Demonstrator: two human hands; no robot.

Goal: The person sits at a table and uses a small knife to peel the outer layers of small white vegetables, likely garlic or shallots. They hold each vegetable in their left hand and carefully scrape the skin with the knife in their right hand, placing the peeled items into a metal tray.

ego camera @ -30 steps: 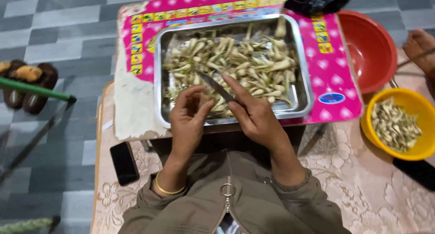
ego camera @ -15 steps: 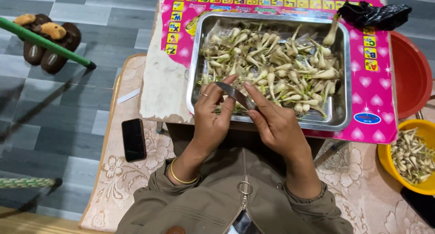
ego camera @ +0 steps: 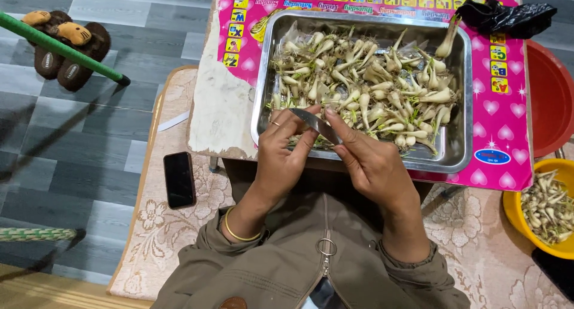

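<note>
A steel tray (ego camera: 457,156) holds a heap of pale bulbs with roots and stalks (ego camera: 371,90). It rests on a small pink table (ego camera: 508,114). My right hand (ego camera: 373,162) grips a knife (ego camera: 315,123), its blade pointing left over the tray's near rim. My left hand (ego camera: 284,147) is curled just under the blade tip, fingers pinched on something small that I cannot make out. A gold bangle sits on my left wrist.
A yellow bowl (ego camera: 520,216) with trimmed bulbs stands at the right, a red basin (ego camera: 547,96) beyond it, a black bag (ego camera: 508,16) at the table's far corner. A black phone (ego camera: 179,179) lies on the floral mat. A green pole (ego camera: 60,49) crosses above slippers (ego camera: 66,46).
The view has shifted, so the tray now sits further right and nearer. My hands have stayed together at the tray's near rim with the knife, the blade now lying flatter.
</note>
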